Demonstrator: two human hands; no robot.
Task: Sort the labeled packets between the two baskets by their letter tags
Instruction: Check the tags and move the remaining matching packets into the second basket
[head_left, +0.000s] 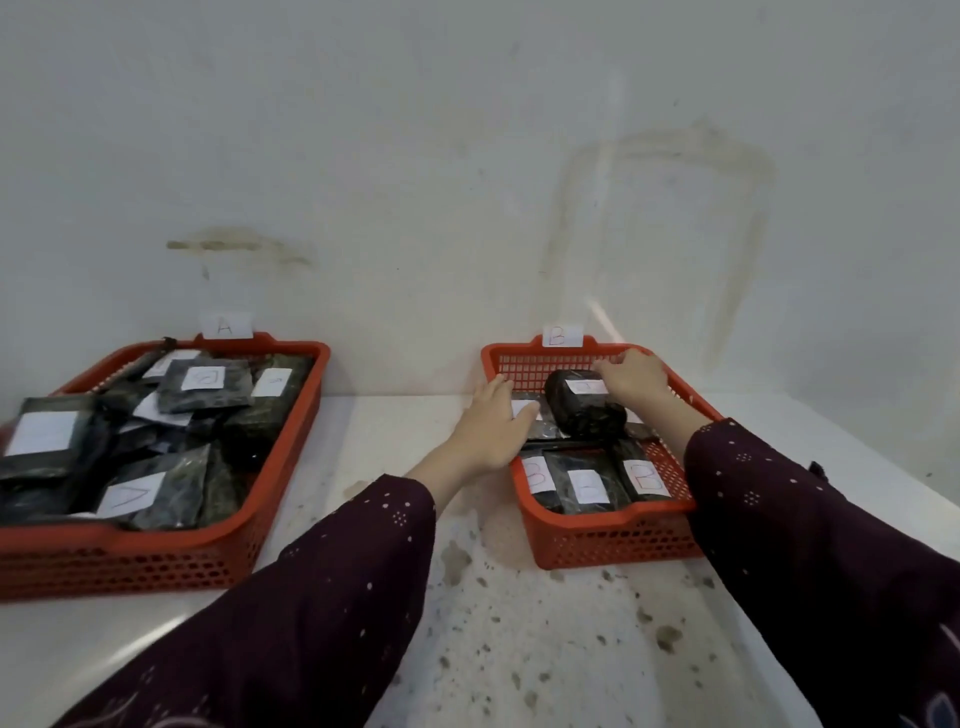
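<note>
Inside the right basket (613, 540), bulging dark packet (584, 413) with white tag, right hand (635, 375) fingers resting spread on it, left hand (493, 426) fingers loosely apart.

The letter on the bulky packet (584, 410) just beside the right hand (635, 375) is too blurred to be read. The tag (523, 407) under the left hand's (493, 426) fingertips is partly covered, and its letter cannot be told. The flat packets beneath the bulky one are largely hidden. Well left of the hands, the left basket (218, 540) is cut off by the frame edge, and several tags there are illegible.
</note>
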